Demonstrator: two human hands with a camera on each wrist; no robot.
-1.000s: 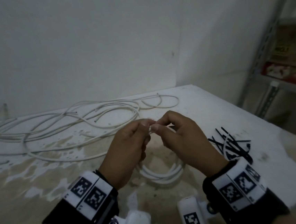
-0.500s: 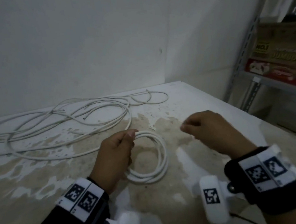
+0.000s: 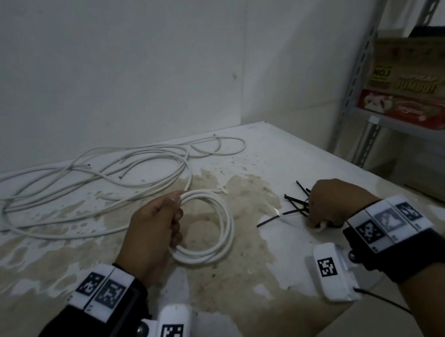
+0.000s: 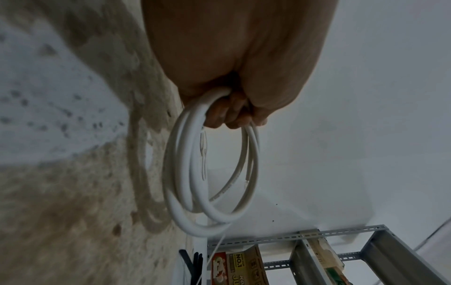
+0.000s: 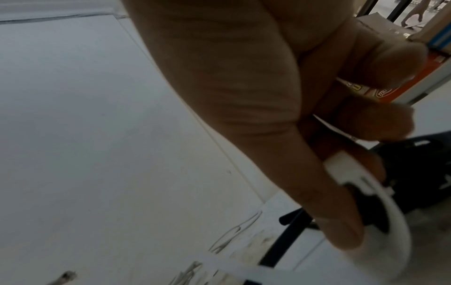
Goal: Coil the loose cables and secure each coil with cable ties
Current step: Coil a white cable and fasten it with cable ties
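Loose cables (image 3: 81, 179) sprawl back-left on the table (image 3: 281, 146), coil (image 3: 208, 229) mid-front, cable ties (image 3: 293, 205) to its right, shelf (image 3: 402, 124) far right.

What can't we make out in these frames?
- Head view: right hand covers the cable ties; whether it holds one is hidden.
- Right wrist view: blurred, palm blocks the fingertips.
- Left wrist view: left hand's grip hides where the coil's turns cross.
- Head view: loose cables cut off at left edge.

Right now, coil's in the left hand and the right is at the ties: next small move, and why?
Probably pinch one tie from the black cable ties with the right hand and lift it clear. The left hand already grips the white coil, which shows no tie. Whether the right fingers already hold a tie is unclear.
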